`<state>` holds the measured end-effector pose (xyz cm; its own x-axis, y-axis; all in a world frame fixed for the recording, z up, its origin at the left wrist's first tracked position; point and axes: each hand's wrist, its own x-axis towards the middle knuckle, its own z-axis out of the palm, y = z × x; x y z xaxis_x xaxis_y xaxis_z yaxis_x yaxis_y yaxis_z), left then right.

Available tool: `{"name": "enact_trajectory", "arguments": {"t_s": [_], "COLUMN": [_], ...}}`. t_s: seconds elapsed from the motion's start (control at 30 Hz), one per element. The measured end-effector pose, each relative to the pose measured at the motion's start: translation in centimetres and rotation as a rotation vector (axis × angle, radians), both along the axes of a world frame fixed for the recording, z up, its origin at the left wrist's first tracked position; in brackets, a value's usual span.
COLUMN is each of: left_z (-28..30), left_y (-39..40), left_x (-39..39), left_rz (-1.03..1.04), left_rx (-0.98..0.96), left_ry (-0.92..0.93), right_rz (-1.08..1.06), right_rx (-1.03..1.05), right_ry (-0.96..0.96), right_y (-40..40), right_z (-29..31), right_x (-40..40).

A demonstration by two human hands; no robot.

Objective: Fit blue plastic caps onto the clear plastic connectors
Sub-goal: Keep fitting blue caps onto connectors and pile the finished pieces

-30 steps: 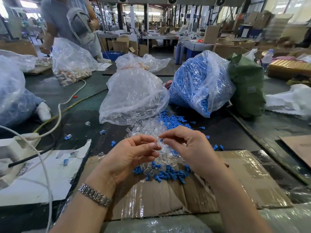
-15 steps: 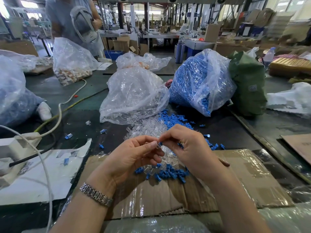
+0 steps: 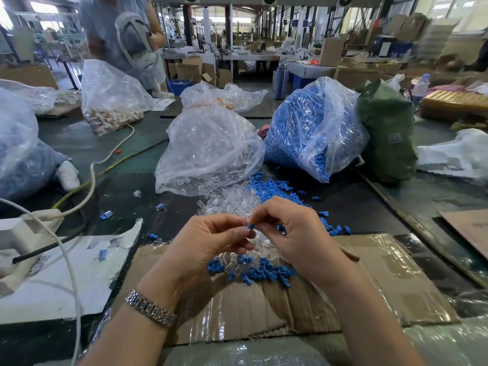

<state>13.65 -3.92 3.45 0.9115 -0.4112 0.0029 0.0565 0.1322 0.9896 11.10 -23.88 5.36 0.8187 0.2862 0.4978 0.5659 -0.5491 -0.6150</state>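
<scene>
Grip: right hand [image 3: 295, 233] pinches a blue cap [image 3: 251, 226] between thumb and forefinger; left hand [image 3: 211, 247] pinches a clear connector [image 3: 246, 230] at its fingertips. Cap and connector touch, end to end, held above the work pile.

Change vs. 1.0 s ago: the two hands were then fingertip to fingertip with no blue visible between them; blue cap now shows in the gap. Both hands sit slightly higher in view; the fingers of the right hand are curled tighter. A second blue piece [image 3: 281, 229] shows under the curled right fingers; whether it is held or lying beneath, cannot tell.

Task item appearance: cap is small, opaque blue; only its end shows past the fingertips. Connector is transparent, outline barely readable against the skin. Depth of seating cannot be told.

Surroundings: directly below the hands, a mixed heap of clear connectors and blue caps [image 3: 253, 270] on a taped cardboard sheet [image 3: 369, 273]. Beyond it, a bag of clear connectors [image 3: 208, 151] beside a bag of blue caps [image 3: 311, 125], both spilling toward the heap.
</scene>
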Motion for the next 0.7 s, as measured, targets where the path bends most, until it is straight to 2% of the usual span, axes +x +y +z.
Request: {"name": "enact_trajectory", "arguments": {"t_s": [0.27,0.37,0.43,0.5,0.57,0.63,0.7], "left_z": [-0.1,0.0,-0.1,-0.2,-0.3,-0.4,-0.5], "left_y": [-0.1,-0.2,-0.1,0.1,0.2,0.2,0.2], "left_x": [-0.1,-0.2,-0.1,0.0,0.2,0.3,0.3], "left_rz": [0.044,0.048,0.062,0.082,0.104,0.129,0.144], "left_rx": [0.050,0.018,-0.017,-0.053,-0.098,-0.142,-0.161], "left_ry": [-0.050,-0.018,0.012,0.044,0.070,0.079,0.074], "right_rz": [-0.032,-0.035,-0.159,-0.439,-0.669,-0.710,-0.706], "right_rx": [-0.017,0.004,0.002,-0.220,-0.521,-0.617,-0.614], "right_ry": [0.039,0.124,0.148,0.225,0.470,0.643,0.645], "right_y": [0.3,0.0,-0.7,-1.7,-2.4,-2.6,-2.6], "right_z": [-0.4,-0.2,0.0,-0.1,-0.3,-0.7,-1.1], "right_x": [0.0,0.0,0.2,0.7,0.9,1.1,1.3]}}
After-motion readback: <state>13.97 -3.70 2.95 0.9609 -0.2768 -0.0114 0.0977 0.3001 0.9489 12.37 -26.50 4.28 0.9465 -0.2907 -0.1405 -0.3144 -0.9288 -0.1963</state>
